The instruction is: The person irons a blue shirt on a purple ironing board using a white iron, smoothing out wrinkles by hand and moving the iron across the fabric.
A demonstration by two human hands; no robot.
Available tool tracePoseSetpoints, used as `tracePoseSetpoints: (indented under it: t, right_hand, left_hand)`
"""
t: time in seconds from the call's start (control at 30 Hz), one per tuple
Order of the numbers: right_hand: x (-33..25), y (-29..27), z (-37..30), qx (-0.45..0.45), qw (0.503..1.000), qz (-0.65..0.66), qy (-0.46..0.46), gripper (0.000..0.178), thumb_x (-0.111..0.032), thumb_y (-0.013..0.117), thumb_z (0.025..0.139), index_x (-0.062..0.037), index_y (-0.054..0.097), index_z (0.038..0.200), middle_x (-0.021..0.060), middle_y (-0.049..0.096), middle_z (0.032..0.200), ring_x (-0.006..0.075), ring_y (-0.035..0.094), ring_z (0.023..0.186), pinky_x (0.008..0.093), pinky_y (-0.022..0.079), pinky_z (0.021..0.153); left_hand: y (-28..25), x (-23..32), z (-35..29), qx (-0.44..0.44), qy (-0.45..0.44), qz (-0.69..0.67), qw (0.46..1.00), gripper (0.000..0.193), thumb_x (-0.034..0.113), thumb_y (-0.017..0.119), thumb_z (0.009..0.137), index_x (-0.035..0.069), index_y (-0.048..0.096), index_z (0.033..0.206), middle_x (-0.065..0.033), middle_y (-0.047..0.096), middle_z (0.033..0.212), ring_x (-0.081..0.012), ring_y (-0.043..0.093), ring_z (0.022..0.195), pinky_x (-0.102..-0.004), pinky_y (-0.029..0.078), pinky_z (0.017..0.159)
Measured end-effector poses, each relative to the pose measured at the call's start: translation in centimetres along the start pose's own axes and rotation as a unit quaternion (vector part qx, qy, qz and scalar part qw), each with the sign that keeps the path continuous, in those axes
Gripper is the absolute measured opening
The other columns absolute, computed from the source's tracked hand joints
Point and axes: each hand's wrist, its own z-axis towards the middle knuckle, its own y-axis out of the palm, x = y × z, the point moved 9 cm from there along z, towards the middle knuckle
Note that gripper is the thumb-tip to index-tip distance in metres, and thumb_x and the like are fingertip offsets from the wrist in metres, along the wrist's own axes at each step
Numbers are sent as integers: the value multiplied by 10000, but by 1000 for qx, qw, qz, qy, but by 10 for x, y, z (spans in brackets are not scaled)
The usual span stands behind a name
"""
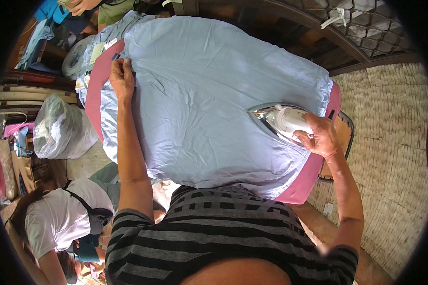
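Observation:
A light blue shirt (190,95) lies spread over a padded ironing board (98,102) with a dark pink cover, which shows at both ends. Small creases run across the cloth. My right hand (321,135) is closed round the handle of a white and silver clothes iron (285,121). The iron rests on the shirt near its right end, its tip toward the left. At the far left of the board, my left hand (122,78) pinches the edge of the shirt near its collar, fingers pressed together.
More blue cloth (78,57) hangs off the board's left end. A clear plastic bag (62,126) stands at left. Another person in a white shirt (66,213) bends at lower left; a further person's hand (81,6) shows at top left. A metal lattice gate (366,28) is at upper right.

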Motion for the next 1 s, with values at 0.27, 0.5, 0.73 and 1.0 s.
tracePoseSetpoints:
  t: [0.27, 0.5, 0.73, 1.0]
  right_hand:
    - [-10, 12, 15, -2, 999, 12, 52, 341, -249, 790, 812, -36, 613, 1011, 175, 679, 775, 363, 694, 676, 419, 559, 603]
    - [7, 3, 48, 7, 998, -31, 61, 286, -268, 708, 893, -13, 586, 940, 235, 629, 729, 427, 648, 695, 433, 498, 605]
    - [42, -25, 20, 42, 984, 28, 170, 368, -354, 680, 915, -3, 623, 1011, 255, 658, 806, 391, 674, 770, 430, 502, 666]
    - [7, -22, -58, -20, 983, -14, 183, 274, -287, 711, 902, -55, 615, 1012, 195, 659, 793, 360, 666, 742, 414, 501, 645]
  left_hand:
    - [5, 11, -5, -14, 11, 55, 998, 180, 161, 650, 970, 11, 590, 891, -37, 569, 701, -98, 498, 635, -263, 442, 612]
    - [6, 5, -3, -26, 55, 165, 984, 247, 287, 634, 976, 50, 615, 913, -84, 659, 734, -206, 624, 656, -339, 489, 655]
    - [8, -3, 2, -33, 77, 150, 985, 288, 349, 643, 960, 63, 638, 924, -87, 687, 767, -235, 663, 701, -350, 505, 685]
    - [8, -20, 6, -27, 49, 91, 994, 302, 353, 676, 954, 54, 645, 927, -25, 636, 727, -106, 577, 678, -275, 477, 660]
